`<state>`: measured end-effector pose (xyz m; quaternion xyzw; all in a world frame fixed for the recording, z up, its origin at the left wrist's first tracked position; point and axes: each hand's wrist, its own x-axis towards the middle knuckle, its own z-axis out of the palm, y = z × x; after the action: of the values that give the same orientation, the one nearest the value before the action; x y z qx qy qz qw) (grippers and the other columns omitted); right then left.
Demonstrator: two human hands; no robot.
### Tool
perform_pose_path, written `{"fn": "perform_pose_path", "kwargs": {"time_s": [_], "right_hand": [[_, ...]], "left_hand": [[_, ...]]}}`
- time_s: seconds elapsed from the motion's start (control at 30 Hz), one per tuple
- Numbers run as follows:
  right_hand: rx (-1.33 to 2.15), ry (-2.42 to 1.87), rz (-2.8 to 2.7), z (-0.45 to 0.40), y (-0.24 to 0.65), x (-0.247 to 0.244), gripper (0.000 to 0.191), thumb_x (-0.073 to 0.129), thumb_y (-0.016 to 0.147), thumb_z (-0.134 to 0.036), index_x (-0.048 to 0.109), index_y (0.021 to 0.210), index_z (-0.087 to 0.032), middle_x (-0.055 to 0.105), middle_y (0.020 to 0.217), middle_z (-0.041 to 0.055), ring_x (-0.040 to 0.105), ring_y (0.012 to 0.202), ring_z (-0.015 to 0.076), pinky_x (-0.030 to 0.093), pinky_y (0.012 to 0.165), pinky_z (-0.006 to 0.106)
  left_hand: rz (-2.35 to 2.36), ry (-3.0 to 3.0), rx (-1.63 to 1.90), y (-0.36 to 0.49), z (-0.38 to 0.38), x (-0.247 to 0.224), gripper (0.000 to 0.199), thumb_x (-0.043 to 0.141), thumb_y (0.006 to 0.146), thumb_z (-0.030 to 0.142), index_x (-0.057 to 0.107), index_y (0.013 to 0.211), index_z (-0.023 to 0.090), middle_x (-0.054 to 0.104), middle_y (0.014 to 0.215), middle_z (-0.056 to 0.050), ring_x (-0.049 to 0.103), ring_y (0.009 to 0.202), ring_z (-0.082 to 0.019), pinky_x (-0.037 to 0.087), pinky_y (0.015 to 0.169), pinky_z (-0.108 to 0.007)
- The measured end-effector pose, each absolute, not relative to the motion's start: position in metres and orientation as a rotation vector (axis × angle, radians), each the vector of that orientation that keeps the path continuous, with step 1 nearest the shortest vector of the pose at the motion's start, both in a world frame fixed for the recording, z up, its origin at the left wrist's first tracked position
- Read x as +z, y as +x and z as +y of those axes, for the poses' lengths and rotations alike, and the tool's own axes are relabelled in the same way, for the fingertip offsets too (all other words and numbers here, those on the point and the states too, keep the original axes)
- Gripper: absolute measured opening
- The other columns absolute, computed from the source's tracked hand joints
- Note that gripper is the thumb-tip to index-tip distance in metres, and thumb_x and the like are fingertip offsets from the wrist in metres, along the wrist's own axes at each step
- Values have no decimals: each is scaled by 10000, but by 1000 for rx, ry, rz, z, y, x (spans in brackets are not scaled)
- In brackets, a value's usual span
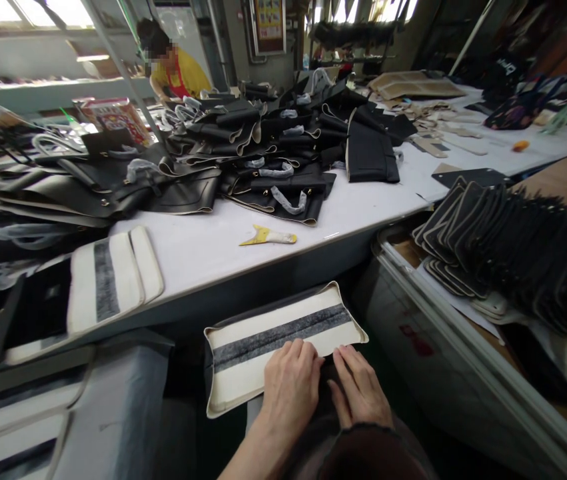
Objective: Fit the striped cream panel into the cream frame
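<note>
A bag piece (283, 333) with a white rectangular face, a dark grey stripe along it and raised pale edges lies tilted close to my lap. Black material shows behind its far edge. My left hand (293, 380) is closed over its near edge, knuckles up, with the thumb toward the right. Beside it, my right hand (360, 387) grips the same edge near the right corner, fingers bent over it and thumb below. What lies under my fingers is hidden.
A white table (348, 207) crosses ahead, bearing piled black bag parts (263, 147) and a yellow-and-white tool (269, 236). White striped panels (108, 280) lie left. Right, a glass-sided case (428, 333) carries stacked black pieces (513, 247). A person in yellow (188, 72) is at the far side.
</note>
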<state>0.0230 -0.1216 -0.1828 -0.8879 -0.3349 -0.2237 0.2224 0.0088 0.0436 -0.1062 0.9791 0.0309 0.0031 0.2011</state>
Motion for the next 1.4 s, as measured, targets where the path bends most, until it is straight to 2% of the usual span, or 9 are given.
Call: {"fn": "perform_pose_path", "kwargs": {"time_s": [0.1, 0.27, 0.37, 0.43, 0.6, 0.8, 0.97, 1.13, 1.4], "right_hand": [[-650, -2454, -954, -113, 19, -186, 572, 494, 965, -221, 338, 1509, -132, 560, 1337, 164, 490, 1286, 309, 497, 1008, 458], [-704, -2457, -978, -103, 13, -188, 533, 486, 963, -234, 395, 1473, -110, 586, 1296, 168, 525, 1252, 317, 513, 1001, 462], [-684, -2475, -980, -97, 9, -187, 528, 492, 956, -235, 410, 1463, -109, 591, 1288, 171, 535, 1240, 323, 524, 988, 468], [-690, -2459, -999, -92, 7, -187, 538, 498, 954, -243, 408, 1464, -101, 594, 1283, 177, 540, 1234, 328, 528, 982, 470], [-682, -2413, -1027, -79, 1, -187, 535, 503, 950, -255, 427, 1457, -101, 611, 1260, 173, 563, 1207, 330, 511, 1015, 477], [-657, -2375, -1115, -68, -7, -186, 485, 538, 925, -240, 513, 1400, -147, 628, 1246, 132, 588, 1183, 301, 500, 1054, 425], [-705, -2329, -1196, -58, -9, -186, 431, 525, 927, -232, 566, 1336, -102, 643, 1220, 147, 589, 1175, 293, 468, 1079, 427], [-762, -2249, -1382, -54, -5, -186, 425, 556, 893, -250, 606, 1291, -112, 664, 1186, 128, 628, 1107, 272, 542, 981, 388], [-634, -2205, -1266, -45, -11, -180, 546, 541, 928, -190, 441, 1465, -164, 668, 1200, 100, 623, 1115, 259, 467, 1057, 410]], "left_hand": [[107, 2714, 14, 13, 44, -106, 134, 494, 954, 177, 556, 838, 205, 617, 853, -18, 576, 818, -218, 432, 708, -354], [102, 2601, 47, 4, 56, -106, 72, 534, 930, 134, 562, 948, 198, 624, 867, -4, 589, 828, -192, 451, 713, -323], [66, 2615, 66, -12, 70, -104, 90, 569, 915, 126, 582, 873, 204, 613, 922, -16, 560, 870, -200, 448, 739, -324], [94, 2656, 83, -23, 79, -102, 117, 561, 926, 147, 586, 827, 205, 608, 890, -22, 539, 851, -214, 431, 739, -352], [210, 2691, 137, -38, 86, -100, 136, 545, 948, 194, 589, 819, 202, 610, 848, -23, 520, 823, -226, 384, 749, -391], [332, 2636, 259, -54, 96, -102, 124, 574, 938, 220, 593, 817, 198, 605, 820, -20, 516, 814, -220, 365, 770, -393], [398, 2590, 359, -69, 106, -101, 111, 591, 927, 213, 594, 815, 207, 612, 831, -12, 524, 845, -214, 387, 849, -410], [381, 2591, 452, -81, 114, -102, 93, 603, 916, 198, 598, 824, 207, 601, 814, -1, 542, 864, -192, 343, 1077, -480], [316, 2514, 410, -90, 130, -101, 99, 559, 930, 155, 600, 854, 205, 591, 853, -5, 578, 893, -165, 337, 1152, -497]]}}
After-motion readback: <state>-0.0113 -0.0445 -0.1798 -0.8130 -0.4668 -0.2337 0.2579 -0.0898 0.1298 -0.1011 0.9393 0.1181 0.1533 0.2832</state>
